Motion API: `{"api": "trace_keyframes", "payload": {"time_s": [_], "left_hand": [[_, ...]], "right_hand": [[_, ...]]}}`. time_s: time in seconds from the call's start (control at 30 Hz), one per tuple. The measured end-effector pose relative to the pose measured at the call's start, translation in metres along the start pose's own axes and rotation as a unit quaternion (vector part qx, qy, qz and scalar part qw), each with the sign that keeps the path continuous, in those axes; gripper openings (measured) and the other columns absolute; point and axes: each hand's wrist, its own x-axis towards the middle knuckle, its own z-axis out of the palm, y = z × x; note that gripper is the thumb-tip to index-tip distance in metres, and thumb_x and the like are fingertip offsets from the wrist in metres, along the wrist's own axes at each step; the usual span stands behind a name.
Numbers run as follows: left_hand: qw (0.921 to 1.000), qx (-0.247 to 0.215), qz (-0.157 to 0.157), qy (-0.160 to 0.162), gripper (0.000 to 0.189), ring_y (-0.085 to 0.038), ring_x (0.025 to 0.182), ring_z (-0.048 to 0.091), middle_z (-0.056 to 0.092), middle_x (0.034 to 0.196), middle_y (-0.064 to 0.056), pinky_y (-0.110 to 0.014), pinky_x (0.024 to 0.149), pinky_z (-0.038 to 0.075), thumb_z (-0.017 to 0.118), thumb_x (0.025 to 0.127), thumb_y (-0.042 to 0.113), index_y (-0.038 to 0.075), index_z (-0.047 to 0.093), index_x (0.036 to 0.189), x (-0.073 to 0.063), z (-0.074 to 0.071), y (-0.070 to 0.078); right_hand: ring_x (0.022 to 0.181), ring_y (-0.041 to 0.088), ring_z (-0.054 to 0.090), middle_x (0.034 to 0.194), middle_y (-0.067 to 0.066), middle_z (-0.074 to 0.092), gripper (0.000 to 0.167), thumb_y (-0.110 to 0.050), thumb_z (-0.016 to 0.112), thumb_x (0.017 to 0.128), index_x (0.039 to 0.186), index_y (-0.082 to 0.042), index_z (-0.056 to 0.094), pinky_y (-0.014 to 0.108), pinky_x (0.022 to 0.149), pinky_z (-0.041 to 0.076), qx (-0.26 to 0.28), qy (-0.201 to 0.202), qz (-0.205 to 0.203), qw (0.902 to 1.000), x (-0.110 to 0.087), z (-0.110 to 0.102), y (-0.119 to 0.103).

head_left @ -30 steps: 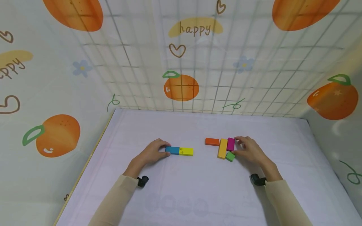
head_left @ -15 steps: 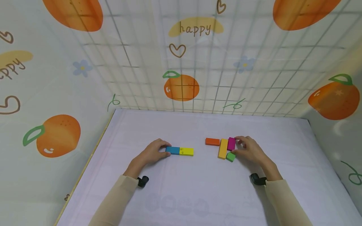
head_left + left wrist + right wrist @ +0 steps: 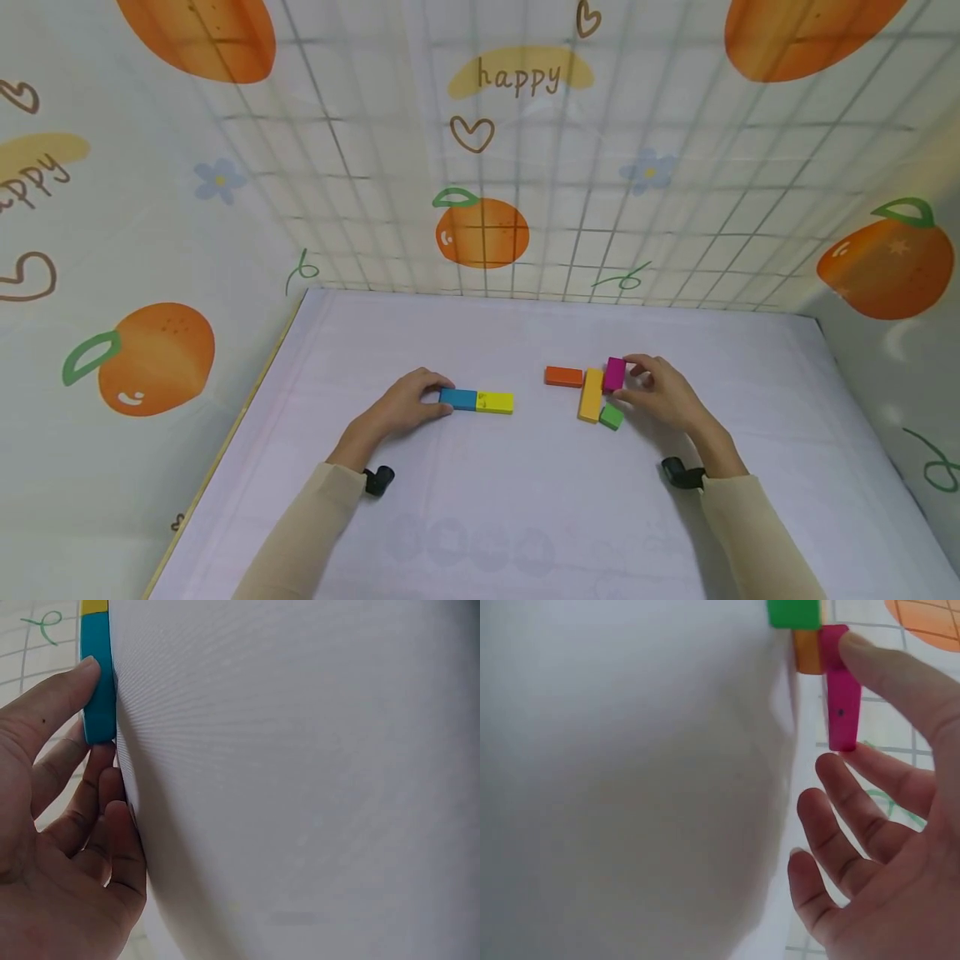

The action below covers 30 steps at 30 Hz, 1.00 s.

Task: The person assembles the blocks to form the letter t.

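Our right hand (image 3: 662,395) pinches the magenta block (image 3: 614,374), our left hand (image 3: 405,403) the blue block (image 3: 460,400), forearms (image 3: 311,525) slanting inward across the tabletop (image 3: 517,492), "happy" (image 3: 519,78) readable on the backdrop (image 3: 390,125).

It's a wide, flat surface (image 3: 570,467), pale white with a lavender tinge, with a thin yellowish strip (image 3: 225,450) down its left edge and a row of faint greyish circles (image 3: 405,536) near the front. Bit left of centre you've got a blue rectangular block (image 3: 460,400) butted end to end with a bright yellow rectangular block (image 3: 495,403). Over to the right there's a red-orange rectangular block (image 3: 563,377) lying crosswise, a longer orange-yellow block (image 3: 591,396) right beside its end, and a little green block (image 3: 611,417) sitting askew by the orange-yellow one's near end.
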Motion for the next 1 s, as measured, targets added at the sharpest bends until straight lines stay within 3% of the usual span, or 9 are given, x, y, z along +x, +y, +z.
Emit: {"api": "trace_keyframes", "payload": {"time_s": [0.4, 0.57, 1.0], "left_hand": [[0.9999, -0.011, 0.004, 0.001, 0.035, -0.014, 0.110, 0.055, 0.059, 0.114, 0.007, -0.038, 0.100, 0.045, 0.079, 0.088, 0.030, 0.024, 0.069, 0.121, 0.002, 0.000, -0.002], [0.9999, -0.013, 0.009, 0.001, 0.035, -0.014, 0.109, 0.055, 0.059, 0.113, 0.007, -0.037, 0.099, 0.045, 0.080, 0.088, 0.029, 0.024, 0.069, 0.120, 0.002, -0.001, -0.003], [0.9998, -0.020, 0.005, -0.005, 0.036, -0.015, 0.112, 0.055, 0.059, 0.115, 0.007, -0.038, 0.101, 0.044, 0.079, 0.088, 0.030, 0.024, 0.068, 0.122, 0.000, 0.000, -0.002]], "right_hand": [[0.103, 0.034, 0.053, 0.121, 0.020, 0.058, 0.065, -0.029, 0.080, 0.088, 0.142, -0.007, 0.050, 0.043, 0.082, 0.049, 0.011, 0.006, -0.018, 0.9998, 0.002, -0.002, -0.008], [0.099, 0.032, 0.054, 0.118, 0.019, 0.060, 0.064, -0.030, 0.080, 0.088, 0.140, -0.005, 0.052, 0.040, 0.079, 0.048, 0.019, 0.011, -0.043, 0.9988, 0.005, 0.003, -0.015], [0.101, 0.030, 0.054, 0.119, 0.014, 0.060, 0.065, -0.030, 0.081, 0.086, 0.141, -0.010, 0.052, 0.038, 0.078, 0.051, 0.042, -0.004, -0.061, 0.9973, 0.019, 0.022, -0.042]]}}
